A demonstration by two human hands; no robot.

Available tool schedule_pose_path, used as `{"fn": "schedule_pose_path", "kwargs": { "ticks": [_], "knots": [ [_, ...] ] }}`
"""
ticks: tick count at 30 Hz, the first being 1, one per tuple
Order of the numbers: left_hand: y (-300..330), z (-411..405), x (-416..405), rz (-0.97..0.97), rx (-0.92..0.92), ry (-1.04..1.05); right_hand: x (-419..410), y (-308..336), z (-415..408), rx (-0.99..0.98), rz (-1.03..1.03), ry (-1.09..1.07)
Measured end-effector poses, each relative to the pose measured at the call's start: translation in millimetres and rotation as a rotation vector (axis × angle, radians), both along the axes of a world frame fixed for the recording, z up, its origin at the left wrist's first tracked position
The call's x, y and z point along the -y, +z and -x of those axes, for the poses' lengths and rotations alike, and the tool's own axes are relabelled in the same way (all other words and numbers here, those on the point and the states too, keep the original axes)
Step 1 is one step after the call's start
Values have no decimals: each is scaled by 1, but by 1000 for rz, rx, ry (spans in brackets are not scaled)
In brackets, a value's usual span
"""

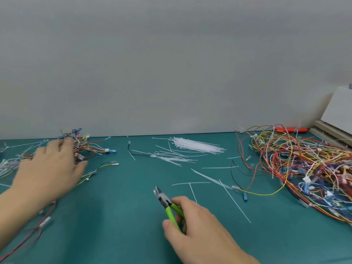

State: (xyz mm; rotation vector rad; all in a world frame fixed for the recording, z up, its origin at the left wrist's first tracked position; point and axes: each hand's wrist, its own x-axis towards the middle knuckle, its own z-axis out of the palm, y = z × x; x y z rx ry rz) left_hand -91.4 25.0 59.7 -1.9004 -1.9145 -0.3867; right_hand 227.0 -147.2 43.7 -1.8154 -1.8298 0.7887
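My right hand (198, 223) grips the green handles of a pair of side cutters (165, 201) low in the middle of the teal mat; the jaws point up and left, slightly apart. My left hand (49, 168) is blurred and lies with fingers spread over a small bundle of coloured wires (85, 145) at the far left. I cannot tell whether it holds any of them. A stack of white cable ties (196, 145) lies at the back centre, with loose ties scattered before it.
A large tangle of coloured wire harnesses (304, 168) fills the right side. A black wire (139, 152) lies mid-back, red wires (38, 231) trail at the lower left. A grey wall borders the mat behind. A white board (337, 109) leans at the far right.
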Motion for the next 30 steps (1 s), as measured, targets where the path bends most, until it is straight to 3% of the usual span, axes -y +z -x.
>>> {"fn": "schedule_pose_path", "kwargs": {
  "ticks": [4,8,13,18,23,27,30],
  "knots": [
    [1,-59,35,-5,12,-272,-4,-2,12,324,-18,112],
    [-33,-108,45,271,389,-341,-18,-3,35,509,-24,71],
    [-68,-118,53,220,665,-400,-40,-1,45,575,32,58],
    [-65,-116,59,297,557,-462,-34,26,23,387,170,232],
    [-64,-126,62,267,338,-465,-22,50,-15,368,164,344],
    [-63,-126,62,260,317,-460,-18,68,-48,436,162,511],
    [-62,-127,62,254,350,-479,-29,72,-59,342,105,524]
  ]
}}
